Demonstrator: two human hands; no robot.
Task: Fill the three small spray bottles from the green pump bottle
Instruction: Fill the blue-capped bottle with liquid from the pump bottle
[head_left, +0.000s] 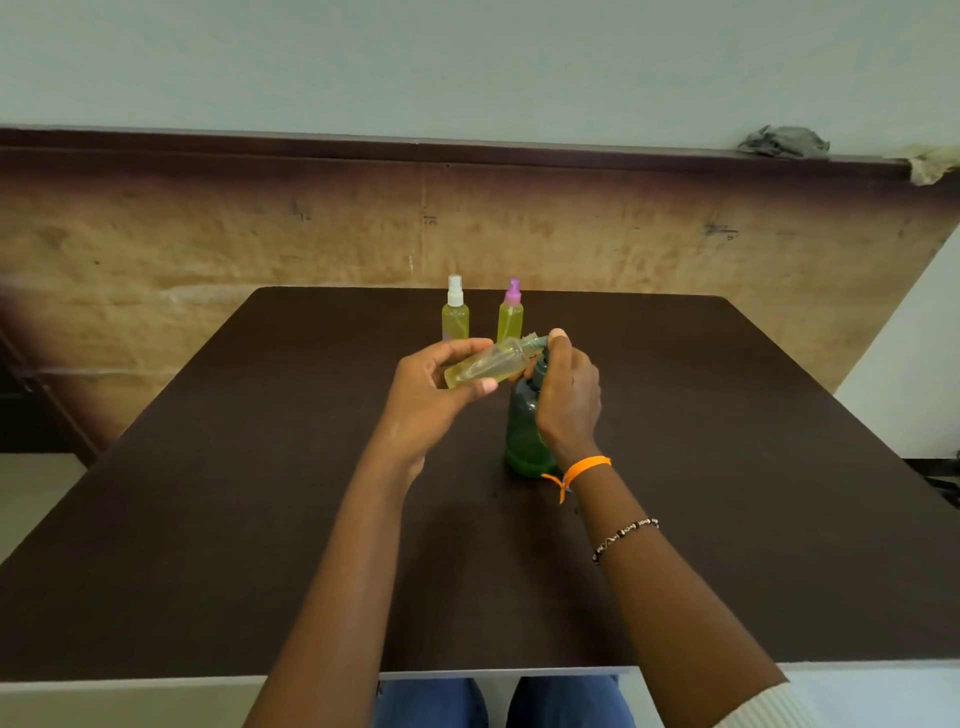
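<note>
Place: a plain indoor room, perhaps a home or a simple office; which one cannot be told
Table: dark brown tabletop with a pale edge
Wall: light painted wall above a worn wooden board with a dark top rail
Ledge: crumpled grey cloth lying on the rail
Seating: the person's knees in blue trousers show under the table's near edge
</note>
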